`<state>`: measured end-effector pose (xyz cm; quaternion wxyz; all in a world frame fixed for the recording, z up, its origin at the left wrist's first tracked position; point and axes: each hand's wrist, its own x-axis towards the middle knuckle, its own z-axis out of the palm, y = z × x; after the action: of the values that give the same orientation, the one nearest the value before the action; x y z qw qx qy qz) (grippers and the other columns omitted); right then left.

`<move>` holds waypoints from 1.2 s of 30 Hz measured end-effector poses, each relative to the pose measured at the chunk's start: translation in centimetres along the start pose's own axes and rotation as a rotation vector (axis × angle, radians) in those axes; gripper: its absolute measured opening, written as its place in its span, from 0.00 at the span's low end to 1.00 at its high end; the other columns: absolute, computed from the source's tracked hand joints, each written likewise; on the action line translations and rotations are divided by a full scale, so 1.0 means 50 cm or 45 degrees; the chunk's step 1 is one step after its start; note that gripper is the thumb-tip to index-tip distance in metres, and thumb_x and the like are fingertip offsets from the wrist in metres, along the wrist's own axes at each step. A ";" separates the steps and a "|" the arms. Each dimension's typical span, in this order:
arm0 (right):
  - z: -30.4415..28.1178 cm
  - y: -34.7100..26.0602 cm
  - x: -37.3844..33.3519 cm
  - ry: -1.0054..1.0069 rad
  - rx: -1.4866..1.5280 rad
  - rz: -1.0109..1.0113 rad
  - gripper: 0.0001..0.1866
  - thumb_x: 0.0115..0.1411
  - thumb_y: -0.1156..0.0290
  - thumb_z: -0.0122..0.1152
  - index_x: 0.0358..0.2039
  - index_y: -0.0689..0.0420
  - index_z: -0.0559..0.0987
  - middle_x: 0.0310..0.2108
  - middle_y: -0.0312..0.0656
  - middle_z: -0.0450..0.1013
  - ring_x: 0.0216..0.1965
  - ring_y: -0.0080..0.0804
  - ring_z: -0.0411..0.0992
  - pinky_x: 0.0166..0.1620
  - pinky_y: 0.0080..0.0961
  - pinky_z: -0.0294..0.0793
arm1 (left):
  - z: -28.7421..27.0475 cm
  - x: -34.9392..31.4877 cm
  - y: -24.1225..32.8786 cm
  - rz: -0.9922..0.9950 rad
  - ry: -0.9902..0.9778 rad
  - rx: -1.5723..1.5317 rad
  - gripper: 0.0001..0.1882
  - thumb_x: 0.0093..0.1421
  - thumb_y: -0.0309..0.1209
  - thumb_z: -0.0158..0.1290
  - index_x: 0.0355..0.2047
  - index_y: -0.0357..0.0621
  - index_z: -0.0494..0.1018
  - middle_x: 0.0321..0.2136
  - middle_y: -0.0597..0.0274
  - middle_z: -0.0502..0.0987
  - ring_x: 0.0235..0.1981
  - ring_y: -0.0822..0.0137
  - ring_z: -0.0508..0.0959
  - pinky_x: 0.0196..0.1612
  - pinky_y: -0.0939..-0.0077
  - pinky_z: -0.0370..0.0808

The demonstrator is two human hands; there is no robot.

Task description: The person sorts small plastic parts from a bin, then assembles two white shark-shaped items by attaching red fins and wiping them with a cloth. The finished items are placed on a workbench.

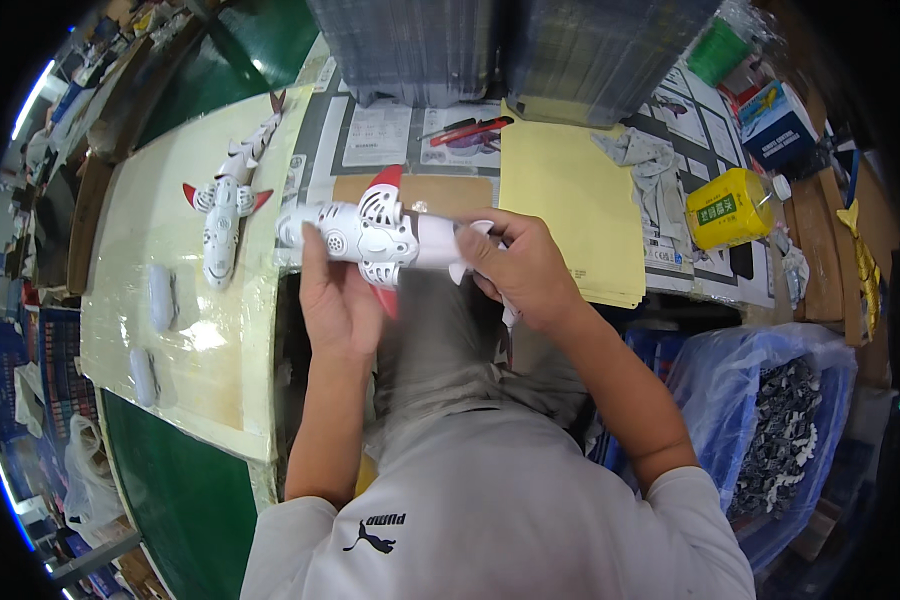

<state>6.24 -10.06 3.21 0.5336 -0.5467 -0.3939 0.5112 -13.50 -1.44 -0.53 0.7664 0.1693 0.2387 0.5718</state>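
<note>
A white toy shark (370, 238) with red-tipped fins lies sideways between my two hands, above the near edge of the bench. My left hand (340, 310) supports its head end from below, thumb up against the side. At the tail end, my right hand (530, 265) is closed round the jointed tail section, thumb on top. The tail's tip hangs down below my right hand, blurred. A second, similar toy shark (228, 210) lies on the pale side table to the left, tail pointing away.
Two white oblong parts, one a rounded shell (160, 297), lie on the left table (210, 400). Grey bins (405, 50) stand at the back, near a red utility knife (475, 131). Yellow sheets (565, 200), a yellow bottle (732, 208) and a blue bin of dark parts (785, 430) are to the right.
</note>
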 end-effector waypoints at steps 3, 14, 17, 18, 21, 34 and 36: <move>-0.023 -0.014 0.022 -0.081 0.395 0.242 0.37 0.71 0.35 0.47 0.44 0.62 0.82 0.21 0.34 0.74 0.17 0.17 0.66 0.21 0.18 0.63 | -0.026 0.000 0.042 -0.094 0.030 -0.004 0.21 0.72 0.42 0.54 0.59 0.43 0.71 0.55 0.51 0.77 0.57 0.51 0.78 0.59 0.41 0.76; -0.060 -0.036 0.052 -0.479 0.133 0.235 0.41 0.73 0.32 0.37 0.45 0.59 0.84 0.28 0.39 0.79 0.16 0.20 0.68 0.19 0.18 0.66 | 0.032 -0.050 0.157 -0.653 -0.806 1.444 0.50 0.45 0.32 0.76 0.67 0.30 0.65 0.54 0.56 0.78 0.55 0.65 0.77 0.59 0.68 0.74; -0.086 -0.051 0.037 -0.401 0.264 0.276 0.41 0.74 0.35 0.34 0.54 0.61 0.79 0.34 0.46 0.82 0.22 0.25 0.74 0.25 0.22 0.76 | 0.044 -0.058 0.144 -0.461 -0.723 1.406 0.50 0.43 0.31 0.75 0.66 0.36 0.66 0.52 0.60 0.78 0.50 0.67 0.79 0.54 0.68 0.76; -0.103 -0.052 0.030 -0.259 0.423 0.128 0.41 0.75 0.35 0.33 0.57 0.62 0.77 0.36 0.51 0.82 0.28 0.26 0.77 0.28 0.22 0.78 | 0.043 -0.060 0.142 -0.453 -0.645 1.133 0.48 0.42 0.32 0.74 0.65 0.39 0.68 0.52 0.60 0.78 0.47 0.65 0.81 0.51 0.66 0.79; -0.179 -0.045 0.009 0.165 0.418 0.021 0.40 0.75 0.38 0.38 0.53 0.68 0.78 0.36 0.52 0.82 0.29 0.25 0.77 0.28 0.20 0.77 | 0.055 -0.049 0.249 0.356 -0.188 0.269 0.33 0.64 0.52 0.54 0.59 0.38 0.68 0.44 0.50 0.80 0.33 0.58 0.82 0.32 0.66 0.82; -0.149 0.028 -0.049 0.027 0.265 0.069 0.23 0.76 0.58 0.48 0.45 0.69 0.79 0.28 0.43 0.78 0.22 0.19 0.71 0.22 0.16 0.72 | 0.030 0.052 0.554 0.486 0.188 1.341 0.21 0.64 0.42 0.59 0.47 0.36 0.77 0.28 0.57 0.81 0.24 0.65 0.83 0.26 0.72 0.80; -0.151 0.033 -0.050 0.092 0.195 0.085 0.20 0.77 0.60 0.48 0.45 0.66 0.79 0.27 0.42 0.78 0.21 0.20 0.72 0.22 0.19 0.74 | 0.006 0.100 0.631 0.586 0.265 1.498 0.21 0.62 0.39 0.63 0.47 0.36 0.77 0.30 0.57 0.82 0.25 0.65 0.83 0.26 0.72 0.80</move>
<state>13.03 -14.06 1.25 0.5704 -0.5352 -0.3157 0.5371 -37.27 12.44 15.63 0.3757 0.5523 0.5433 0.5086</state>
